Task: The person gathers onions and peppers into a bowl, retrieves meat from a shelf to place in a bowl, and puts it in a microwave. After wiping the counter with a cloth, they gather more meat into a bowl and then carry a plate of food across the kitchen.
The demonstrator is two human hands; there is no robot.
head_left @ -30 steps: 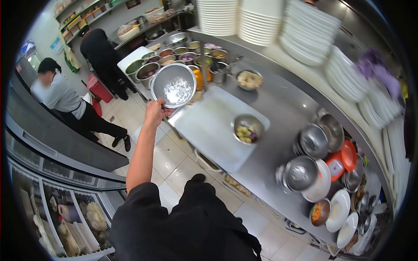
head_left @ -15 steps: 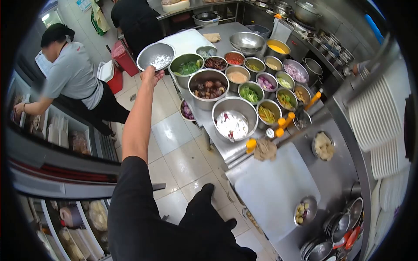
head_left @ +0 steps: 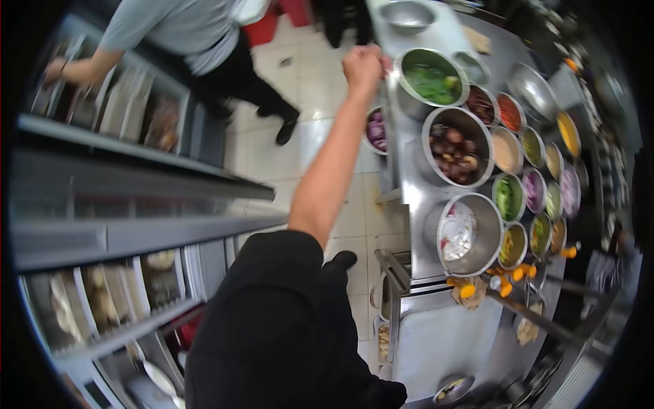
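In the head view, we had our left hand (head_left: 366,65) stretched out to the upper middle of the frame, its fingers curled in so that it looked closed, though blur softened the detail. Our right hand was outside the frame, so we could not tell its state.

A metal bowl (head_left: 407,15) sat at the top of the frame, to the upper right of our left hand, on a white board (head_left: 443,27). Just right of the hand, at the edge of the metal desk (head_left: 415,192), we saw a deep pot with green leaves (head_left: 414,103). Below it came a pot of dark brown pieces (head_left: 486,151), then a nearly bare pot (head_left: 486,240) with a shiny bottom. Smaller containers filled the right of the frame, among them one of red food (head_left: 509,111) near a large metal basin (head_left: 533,92). Purple pieces (head_left: 377,129) showed in a container past the left edge of the desk.

Lower down, orange-capped bottles (head_left: 466,290) lay near a tan cloth (head_left: 466,301), above a second white board (head_left: 443,341). A small bowl of pieces (head_left: 468,386) was at the bottom of the frame.

At the upper left, a co-worker in a grey shirt (head_left: 167,31) had a hand (head_left: 54,70) over an open drawer; more open drawers (head_left: 129,327) filled the lower left.
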